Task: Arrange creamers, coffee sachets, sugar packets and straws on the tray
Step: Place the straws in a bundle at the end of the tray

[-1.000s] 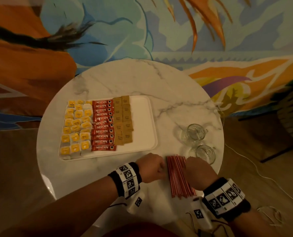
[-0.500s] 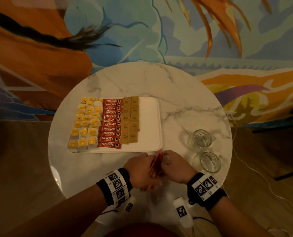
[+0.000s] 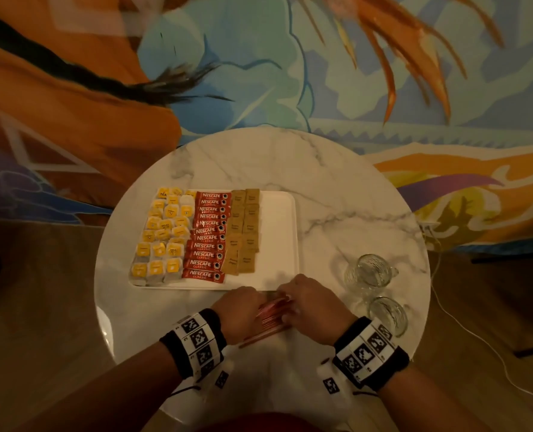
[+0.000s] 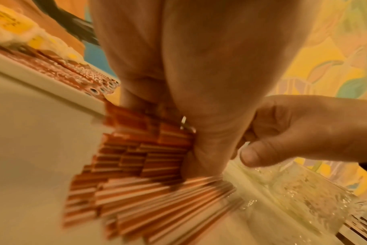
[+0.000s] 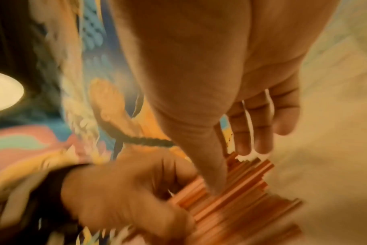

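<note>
A white tray (image 3: 277, 232) lies on the round marble table (image 3: 337, 188). It holds yellow-labelled creamers (image 3: 162, 235) at the left, red Nescafe sachets (image 3: 209, 235) in the middle and brown sugar packets (image 3: 243, 232) beside them. Its right strip is bare. Just in front of the tray's near edge, both hands hold one bundle of red straws (image 3: 271, 316). My left hand (image 3: 243, 310) grips the straws (image 4: 136, 157) in its fist. My right hand (image 3: 305, 304) pinches the straws (image 5: 241, 179) between thumb and fingers. The bundle's far end is hidden under the hands.
Two clear glass cups (image 3: 371, 271) (image 3: 388, 314) stand on the table to the right of my hands; one cup (image 4: 304, 199) shows close beside the straws in the left wrist view. A white cable (image 3: 464, 325) runs across the floor at the right.
The straws lay flat on the table between my hands a second ago. Both hands have gathered them into a bundle and brought it up to the tray's front edge.
</note>
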`<state>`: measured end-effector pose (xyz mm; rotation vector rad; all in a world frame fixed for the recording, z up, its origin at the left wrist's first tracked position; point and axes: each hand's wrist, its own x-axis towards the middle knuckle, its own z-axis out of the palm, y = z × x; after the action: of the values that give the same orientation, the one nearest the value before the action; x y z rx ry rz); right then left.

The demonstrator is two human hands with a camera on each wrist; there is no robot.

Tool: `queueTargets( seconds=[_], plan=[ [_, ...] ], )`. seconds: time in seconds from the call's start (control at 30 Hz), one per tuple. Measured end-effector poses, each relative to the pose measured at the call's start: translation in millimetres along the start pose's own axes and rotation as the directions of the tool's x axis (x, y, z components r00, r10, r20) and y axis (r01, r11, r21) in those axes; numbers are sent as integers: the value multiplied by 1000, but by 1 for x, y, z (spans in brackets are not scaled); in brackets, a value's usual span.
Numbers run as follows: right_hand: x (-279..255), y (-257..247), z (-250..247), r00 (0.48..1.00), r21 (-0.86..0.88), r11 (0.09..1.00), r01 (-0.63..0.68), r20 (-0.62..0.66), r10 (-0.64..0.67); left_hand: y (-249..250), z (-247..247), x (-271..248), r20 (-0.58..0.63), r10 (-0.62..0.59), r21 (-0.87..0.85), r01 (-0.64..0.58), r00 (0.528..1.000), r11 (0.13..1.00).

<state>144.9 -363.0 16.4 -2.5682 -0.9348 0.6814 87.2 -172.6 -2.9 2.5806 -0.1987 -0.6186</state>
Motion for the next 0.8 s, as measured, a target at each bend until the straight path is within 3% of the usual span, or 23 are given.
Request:
queueTargets(
  seconds=[0.07, 0.17, 0.53, 0.7, 0.8],
  plan=[
    [7, -2, 9, 998, -136, 989, 62, 26, -59, -4, -1, 2, 40, -16, 4, 16, 999, 1000],
    [16, -4, 17, 995, -202, 974, 98, 45, -91, -5, 0, 2, 66, -37, -25, 39, 997, 999],
    [26, -4, 16, 983, -216, 959, 182, 16, -183, -6, -10, -4, 59, 3, -16, -2, 998, 1000],
    [28, -5, 6, 962, -271, 935, 227, -89, -259, -2, -17, -8, 22, -7, -27, 8, 1000, 1000],
    [30, -13, -10, 963, -249, 933, 260, -7, -270, -6, -24, -10, -2, 8, -73, -9, 1000, 997]
  ],
)
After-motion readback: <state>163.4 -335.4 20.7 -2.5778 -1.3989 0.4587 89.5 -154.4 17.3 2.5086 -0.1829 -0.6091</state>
